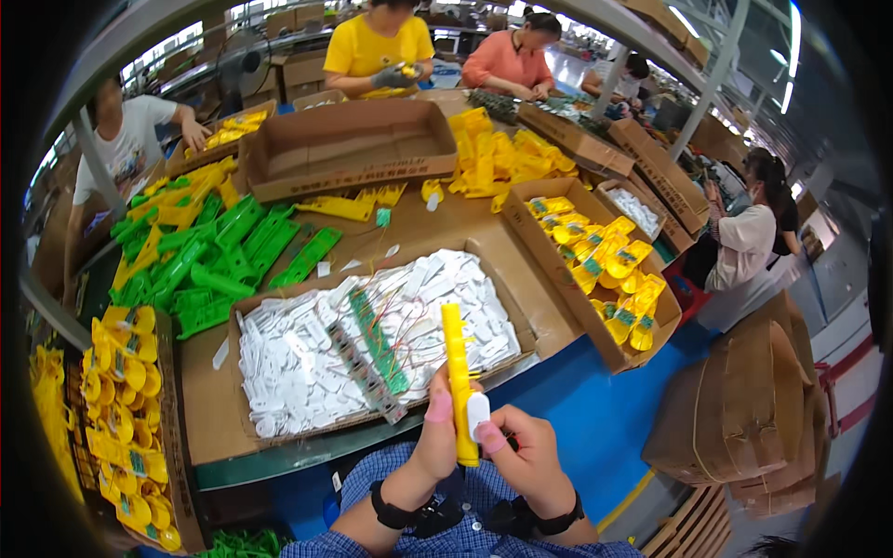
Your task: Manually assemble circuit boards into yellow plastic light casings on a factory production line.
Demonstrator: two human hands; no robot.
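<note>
Close to my body, my left hand [433, 439] is closed round a long yellow plastic housing [456, 363], held upright on its narrow side. Against that housing's right side sits a small white plastic piece [478, 410], pinched by my right hand [532, 458], its thumb on the lower end. Pink coverings wrap both thumbs. Just beyond my hands lies a shallow cardboard tray [246, 400] heaped with white plastic pieces [298, 363]. On that heap rest a green circuit board strip [374, 339] and a greyish strip [358, 367], with thin red wires around them.
Green plastic housings [219, 246] pile up at the left. Boxes of yellow parts flank me, one box [614, 349] right, another [177, 465] left. A large cardboard box [349, 177] stands farther back. Several people work around the table; stacked cardboard [735, 400] stands at right.
</note>
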